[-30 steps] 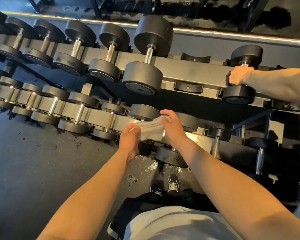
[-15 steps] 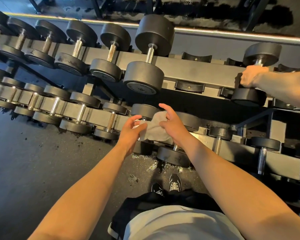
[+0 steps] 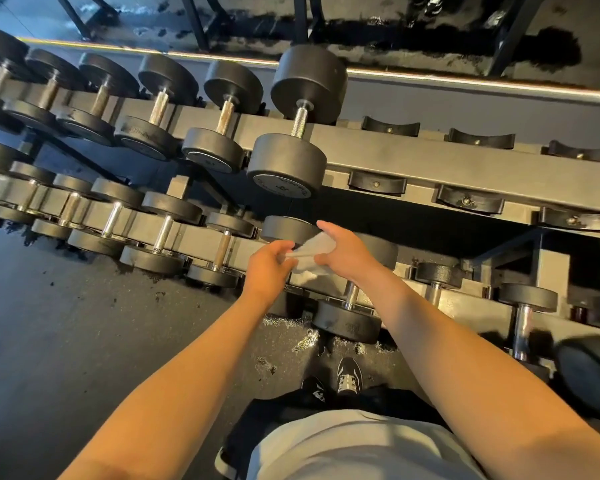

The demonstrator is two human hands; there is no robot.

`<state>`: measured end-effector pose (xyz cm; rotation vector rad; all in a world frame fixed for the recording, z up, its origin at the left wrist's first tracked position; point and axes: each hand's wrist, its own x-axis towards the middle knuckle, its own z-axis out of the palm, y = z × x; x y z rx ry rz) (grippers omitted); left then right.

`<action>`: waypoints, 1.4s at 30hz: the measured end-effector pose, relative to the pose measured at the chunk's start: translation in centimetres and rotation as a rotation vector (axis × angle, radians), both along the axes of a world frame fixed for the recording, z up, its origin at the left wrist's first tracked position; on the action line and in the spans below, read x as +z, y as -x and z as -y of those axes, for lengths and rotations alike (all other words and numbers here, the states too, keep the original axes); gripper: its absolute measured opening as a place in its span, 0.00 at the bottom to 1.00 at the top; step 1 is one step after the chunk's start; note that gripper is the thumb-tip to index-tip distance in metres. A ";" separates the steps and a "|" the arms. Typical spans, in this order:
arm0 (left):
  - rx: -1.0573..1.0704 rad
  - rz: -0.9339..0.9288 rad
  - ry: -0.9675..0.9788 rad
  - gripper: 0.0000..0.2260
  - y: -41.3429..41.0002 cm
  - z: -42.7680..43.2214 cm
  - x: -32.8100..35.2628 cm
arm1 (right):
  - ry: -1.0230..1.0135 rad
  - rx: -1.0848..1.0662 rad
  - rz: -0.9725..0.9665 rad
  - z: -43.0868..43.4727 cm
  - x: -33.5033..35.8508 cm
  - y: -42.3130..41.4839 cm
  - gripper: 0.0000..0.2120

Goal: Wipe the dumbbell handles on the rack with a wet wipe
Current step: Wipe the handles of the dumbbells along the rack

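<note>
Between both hands, a pale, soft, crumpled wet wipe (image 3: 309, 256) — left hand (image 3: 269, 266) and right hand (image 3: 343, 251) each pinch an end. Limp, light; probably best bunched in one palm. Just beyond, the steel dumbbell handles (image 3: 350, 296) — rigid, likely slick when wet.

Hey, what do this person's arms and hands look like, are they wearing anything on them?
Both forearms are bare: no sleeves in view. The left hand and right hand wear no gloves, and no watch, bracelet or ring shows.
</note>
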<state>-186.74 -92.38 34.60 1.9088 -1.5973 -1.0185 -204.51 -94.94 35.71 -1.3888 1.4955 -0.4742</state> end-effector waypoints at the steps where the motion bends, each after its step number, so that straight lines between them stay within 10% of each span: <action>1: -0.001 0.019 0.021 0.12 0.1 0.1 0.1 | 0.018 0.013 -0.036 0.1 -0.2 0.0 0.30; 6: -0.027 0.025 0.040 0.04 0.1 0.3 0.7 | 0.158 -0.053 -0.115 0.4 -1.2 -0.1 0.07; 12: 0.081 -0.263 -0.125 0.05 -0.6 1.3 0.5 | 0.181 -0.072 -0.032 0.3 -0.6 0.9 0.09; 23: -0.054 -0.205 -0.029 0.07 2.0 2.0 0.6 | 0.261 -0.267 0.116 -0.5 -0.1 1.1 0.05; 30: 0.267 -0.735 -0.352 0.16 3.8 2.1 -0.6 | 0.081 -0.078 0.310 -2.3 -1.1 -0.4 0.17; 42: 0.456 -0.742 -0.323 0.10 4.5 2.2 -3.6 | -0.027 -0.370 0.339 -1.9 -3.5 0.4 0.10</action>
